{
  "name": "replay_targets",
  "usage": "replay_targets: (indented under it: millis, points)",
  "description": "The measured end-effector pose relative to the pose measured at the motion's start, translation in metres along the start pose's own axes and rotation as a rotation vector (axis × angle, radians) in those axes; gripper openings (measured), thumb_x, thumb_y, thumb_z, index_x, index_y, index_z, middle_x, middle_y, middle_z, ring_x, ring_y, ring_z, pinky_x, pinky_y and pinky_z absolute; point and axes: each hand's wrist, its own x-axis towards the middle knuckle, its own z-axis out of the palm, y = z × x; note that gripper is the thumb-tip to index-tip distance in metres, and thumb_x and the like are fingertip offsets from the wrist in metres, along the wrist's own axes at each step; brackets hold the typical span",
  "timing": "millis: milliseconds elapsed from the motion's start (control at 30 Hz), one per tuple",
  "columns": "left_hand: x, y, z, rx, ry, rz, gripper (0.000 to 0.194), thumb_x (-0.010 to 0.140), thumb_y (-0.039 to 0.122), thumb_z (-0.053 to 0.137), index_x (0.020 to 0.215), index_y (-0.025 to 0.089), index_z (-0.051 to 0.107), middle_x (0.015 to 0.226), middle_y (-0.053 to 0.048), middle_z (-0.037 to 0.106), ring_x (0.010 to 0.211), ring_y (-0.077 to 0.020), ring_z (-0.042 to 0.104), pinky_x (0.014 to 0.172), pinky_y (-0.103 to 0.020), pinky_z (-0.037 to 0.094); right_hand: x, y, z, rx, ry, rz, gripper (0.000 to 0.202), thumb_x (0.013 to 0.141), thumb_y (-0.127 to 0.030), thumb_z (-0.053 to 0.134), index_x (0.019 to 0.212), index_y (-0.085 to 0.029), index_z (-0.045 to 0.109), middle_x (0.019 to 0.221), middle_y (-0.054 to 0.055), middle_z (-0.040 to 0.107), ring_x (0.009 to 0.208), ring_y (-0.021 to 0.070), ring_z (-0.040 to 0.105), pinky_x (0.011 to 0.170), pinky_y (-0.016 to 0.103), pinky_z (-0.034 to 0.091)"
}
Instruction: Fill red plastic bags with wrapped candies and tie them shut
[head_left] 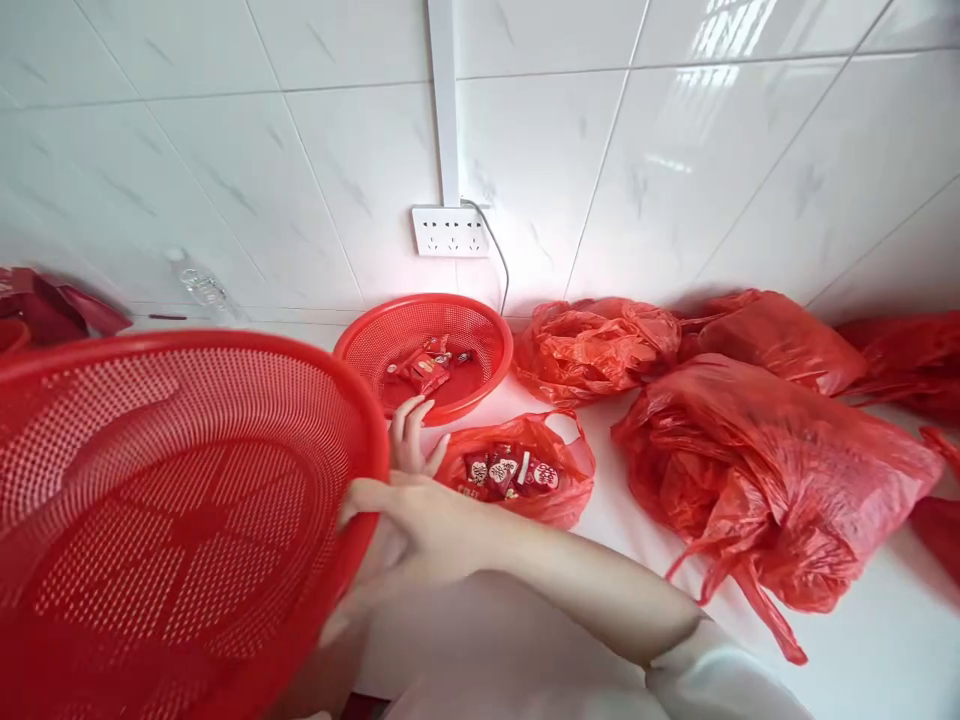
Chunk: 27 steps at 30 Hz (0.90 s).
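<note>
A large red perforated basket (195,530) fills the left side, tilted, with nothing visible inside it. My right hand (420,525) grips its right rim, the thumb over the edge. Behind that hand, my left hand (411,432) shows only in part. Its fingers and thumb are apart beside the left edge of an open red plastic bag (574,495), which holds dark red wrapped packets (502,472). Farther back stands a smaller red basket (499,350) with several red packets (427,370) in it.
Bulky red plastic bags (780,470) lie on the white surface (870,640) to the right, with another (600,345) by the wall. A power strip (452,232) is fixed to the tiled wall. At the back left are a clear bottle (202,285) and dark red bags (67,305).
</note>
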Motion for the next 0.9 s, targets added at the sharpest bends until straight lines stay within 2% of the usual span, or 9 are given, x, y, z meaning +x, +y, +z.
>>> replay_targets:
  millis: [100, 167, 267, 367, 533, 700, 800, 900]
  points:
    - [-0.002, -0.006, 0.001, 0.201, -0.043, 0.229, 0.056, 0.083, 0.031, 0.064, 0.135, 0.019, 0.048, 0.140, -0.013, 0.044, 0.128, -0.0305, 0.046, 0.107, -0.043, 0.039, 0.026, 0.009, 0.022, 0.044, -0.150, 0.228, 0.051, 0.064, -0.055, 0.079, 0.098, -0.026, 0.056, 0.088, -0.004, 0.067, 0.084, 0.0184, 0.067, 0.071, 0.025, 0.050]
    - [-0.002, -0.010, 0.000, 0.278, -0.056, 0.286, 0.055, 0.085, 0.030, 0.060, 0.137, 0.019, 0.045, 0.138, -0.015, 0.045, 0.128, -0.0295, 0.047, 0.105, -0.044, 0.041, 0.042, 0.022, 0.035, 0.033, -0.212, 0.301, 0.055, 0.060, -0.060, 0.079, 0.096, -0.026, 0.055, 0.079, -0.004, 0.064, 0.078, 0.0191, 0.066, 0.063, 0.025, 0.048]
    - [-0.002, -0.013, -0.001, 0.311, -0.061, 0.283, 0.052, 0.087, 0.030, 0.057, 0.137, 0.022, 0.044, 0.139, -0.015, 0.044, 0.128, -0.0287, 0.047, 0.104, -0.044, 0.043, 0.062, 0.048, 0.055, -0.043, -0.207, 0.266, 0.058, 0.060, -0.066, 0.075, 0.093, -0.025, 0.052, 0.069, -0.005, 0.058, 0.070, 0.0182, 0.063, 0.061, 0.025, 0.047]
    - [-0.002, -0.014, -0.002, 0.326, -0.067, 0.300, 0.051, 0.088, 0.028, 0.056, 0.137, 0.021, 0.043, 0.141, -0.015, 0.042, 0.128, -0.0277, 0.047, 0.103, -0.043, 0.044, 0.079, 0.071, 0.070, -0.132, -0.133, 0.190, 0.059, 0.063, -0.068, 0.072, 0.091, -0.023, 0.048, 0.068, -0.004, 0.056, 0.070, 0.0182, 0.060, 0.065, 0.027, 0.047]
    - [-0.004, -0.014, -0.001, 0.341, -0.053, 0.296, 0.049, 0.088, 0.026, 0.054, 0.136, 0.022, 0.044, 0.140, -0.014, 0.043, 0.126, -0.0272, 0.050, 0.101, -0.042, 0.046, 0.101, 0.088, 0.076, -0.179, -0.025, 0.221, 0.055, 0.069, -0.064, 0.071, 0.098, -0.023, 0.049, 0.083, 0.000, 0.062, 0.081, 0.0191, 0.062, 0.067, 0.027, 0.048]
    - [-0.005, -0.013, -0.001, 0.334, -0.053, 0.290, 0.048, 0.088, 0.026, 0.054, 0.135, 0.022, 0.045, 0.141, -0.014, 0.044, 0.125, -0.0264, 0.051, 0.100, -0.041, 0.048, 0.119, 0.101, 0.074, -0.241, -0.022, 0.332, 0.060, 0.072, -0.060, 0.071, 0.112, -0.021, 0.050, 0.088, 0.004, 0.063, 0.089, 0.0237, 0.062, 0.069, 0.031, 0.050]
    - [-0.006, -0.011, -0.004, 0.270, -0.100, 0.264, 0.053, 0.086, 0.028, 0.055, 0.137, 0.022, 0.044, 0.148, -0.014, 0.037, 0.121, -0.0269, 0.054, 0.094, -0.040, 0.051, 0.119, 0.108, 0.076, -0.160, -0.016, 0.312, 0.081, 0.074, -0.056, 0.070, 0.139, -0.021, 0.036, 0.115, 0.011, 0.061, 0.108, 0.0269, 0.059, 0.083, 0.036, 0.051]
    - [-0.005, -0.006, -0.009, 0.159, -0.175, 0.225, 0.055, 0.085, 0.030, 0.056, 0.139, 0.024, 0.045, 0.152, -0.013, 0.035, 0.105, -0.0230, 0.063, 0.088, -0.038, 0.052, 0.100, 0.104, 0.074, -0.104, -0.028, 0.224, 0.092, 0.077, -0.050, 0.070, 0.150, -0.022, 0.020, 0.141, 0.015, 0.044, 0.126, 0.0272, 0.049, 0.098, 0.038, 0.045]
